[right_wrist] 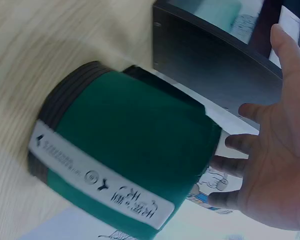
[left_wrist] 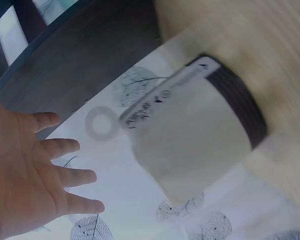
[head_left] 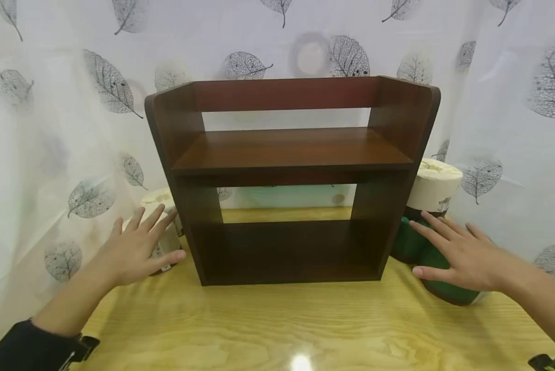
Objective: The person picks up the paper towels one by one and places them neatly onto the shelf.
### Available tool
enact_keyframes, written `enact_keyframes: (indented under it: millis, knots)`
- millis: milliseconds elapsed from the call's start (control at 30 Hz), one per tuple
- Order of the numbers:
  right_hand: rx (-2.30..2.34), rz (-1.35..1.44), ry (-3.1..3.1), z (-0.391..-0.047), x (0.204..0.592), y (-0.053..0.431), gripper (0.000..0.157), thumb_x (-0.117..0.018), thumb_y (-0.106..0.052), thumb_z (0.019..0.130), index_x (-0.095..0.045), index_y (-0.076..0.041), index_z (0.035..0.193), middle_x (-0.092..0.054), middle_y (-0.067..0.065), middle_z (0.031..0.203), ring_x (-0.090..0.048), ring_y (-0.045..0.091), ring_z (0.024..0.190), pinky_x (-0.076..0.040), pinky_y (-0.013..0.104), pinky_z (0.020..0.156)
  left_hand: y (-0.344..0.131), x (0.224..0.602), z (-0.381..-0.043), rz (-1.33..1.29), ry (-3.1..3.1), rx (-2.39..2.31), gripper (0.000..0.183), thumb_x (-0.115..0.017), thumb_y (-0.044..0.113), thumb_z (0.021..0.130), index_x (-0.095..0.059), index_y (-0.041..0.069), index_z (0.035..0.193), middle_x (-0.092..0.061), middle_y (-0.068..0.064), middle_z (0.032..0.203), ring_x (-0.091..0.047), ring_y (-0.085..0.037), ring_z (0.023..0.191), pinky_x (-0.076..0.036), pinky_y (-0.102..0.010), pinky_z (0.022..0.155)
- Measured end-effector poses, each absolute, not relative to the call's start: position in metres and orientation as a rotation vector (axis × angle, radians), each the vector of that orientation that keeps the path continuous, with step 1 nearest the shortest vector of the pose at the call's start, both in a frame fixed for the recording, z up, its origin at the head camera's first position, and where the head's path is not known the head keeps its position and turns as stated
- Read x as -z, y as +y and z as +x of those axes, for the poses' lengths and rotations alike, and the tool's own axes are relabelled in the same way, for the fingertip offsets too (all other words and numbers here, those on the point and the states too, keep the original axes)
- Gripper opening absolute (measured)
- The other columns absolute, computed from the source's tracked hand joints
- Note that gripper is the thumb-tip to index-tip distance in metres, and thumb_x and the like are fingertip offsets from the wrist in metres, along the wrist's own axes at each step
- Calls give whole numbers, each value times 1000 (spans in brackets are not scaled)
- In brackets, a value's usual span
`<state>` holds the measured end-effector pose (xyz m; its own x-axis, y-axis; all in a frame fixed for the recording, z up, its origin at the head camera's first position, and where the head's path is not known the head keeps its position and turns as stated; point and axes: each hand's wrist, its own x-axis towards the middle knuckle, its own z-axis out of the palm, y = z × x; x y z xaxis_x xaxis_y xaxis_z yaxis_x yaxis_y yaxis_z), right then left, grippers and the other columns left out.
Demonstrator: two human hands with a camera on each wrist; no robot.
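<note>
A dark brown two-tier wooden shelf (head_left: 291, 149) stands upright on the table. My left hand (head_left: 131, 252) is spread, palm down, at the shelf's left side and holds nothing. Near it is a cream wrapped roll (left_wrist: 195, 130) with a dark striped end, partly hidden by the hand in the head view. On the other side, my right hand (head_left: 467, 257) is spread with fingers toward the shelf, its grasp empty. Under and behind that hand are green wrapped rolls (right_wrist: 130, 130) with a white label strip. A cream roll (head_left: 432, 188) rises behind them.
The light wood table (head_left: 277, 324) spans the front. Behind the shelf hangs a white curtain (head_left: 64, 170) printed with grey leaves. The shelf's side panels (right_wrist: 215, 65) lie close to the rolls on both sides.
</note>
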<state>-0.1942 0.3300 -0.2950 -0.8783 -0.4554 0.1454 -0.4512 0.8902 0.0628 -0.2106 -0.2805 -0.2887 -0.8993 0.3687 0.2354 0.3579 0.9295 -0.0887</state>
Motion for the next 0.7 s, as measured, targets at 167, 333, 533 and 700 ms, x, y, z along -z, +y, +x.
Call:
enact_keyframes:
  millis: [167, 333, 533, 700]
  knots:
    - [-85, 675, -2906, -194, 287, 328, 86, -54, -57, 83, -8, -24, 149, -8, 17, 153, -24, 48, 127, -18, 73, 90, -274, 282, -213, -509, -2858, 50, 83, -39, 65, 87, -10, 18, 149, -5, -13, 154, -4, -48, 132, -7, -75, 95]
    - [-202, 688, -2908, -195, 283, 325, 83, -55, -51, 86, -8, -22, 149, -11, 19, 151, -29, 50, 123, -26, 69, 87, -267, 278, -216, -488, -2856, 135, 82, -37, 63, 89, -12, 12, 148, -9, -18, 152, -11, -49, 131, -10, -74, 95]
    - [-461, 694, -2888, -198, 276, 314, 84, -58, -45, 86, -6, -21, 148, -16, 18, 150, -27, 46, 126, -28, 68, 90, -261, 273, -217, -492, -2753, 235, 83, -41, 60, 88, -12, 10, 147, -21, -21, 149, -25, -44, 129, -23, -67, 97]
    - [-670, 588, -2885, -202, 261, 302, 92, -57, -44, 87, 11, -24, 146, -11, 23, 150, -26, 48, 126, -30, 69, 89, -253, 263, -217, -452, -2670, 370, 85, -49, 58, 86, -3, 23, 148, -28, -17, 147, -43, -41, 117, -44, -55, 80]
